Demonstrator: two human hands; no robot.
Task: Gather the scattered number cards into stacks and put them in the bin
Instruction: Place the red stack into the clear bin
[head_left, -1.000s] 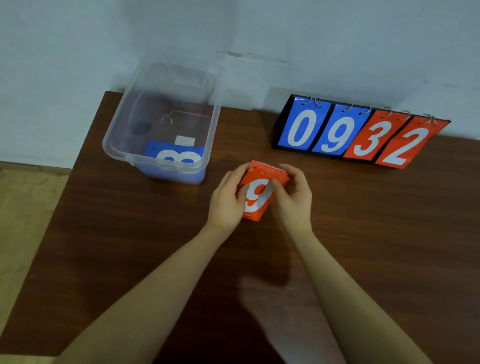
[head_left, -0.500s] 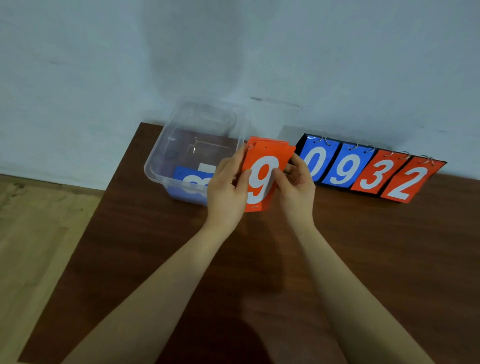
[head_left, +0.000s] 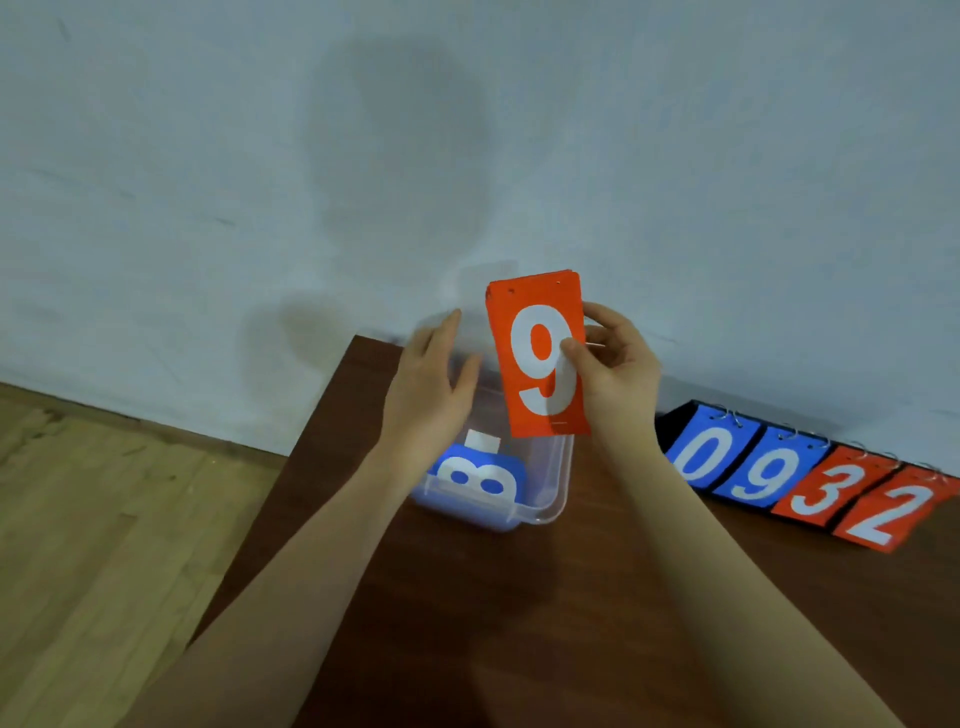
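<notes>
Head: right hand (head_left: 610, 364) pinches red stack (head_left: 540, 358).

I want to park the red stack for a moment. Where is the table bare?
Bare wood lies in front of the clear bin and the scoreboard, around both forearms, toward the near edge of the table. The back strip by the wall is crowded by those two. The right hand holds the red stack above the bin.

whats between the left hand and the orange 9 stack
Nothing solid: in the head view a small gap separates the left hand from the orange stack, showing only the clear bin behind.
</notes>
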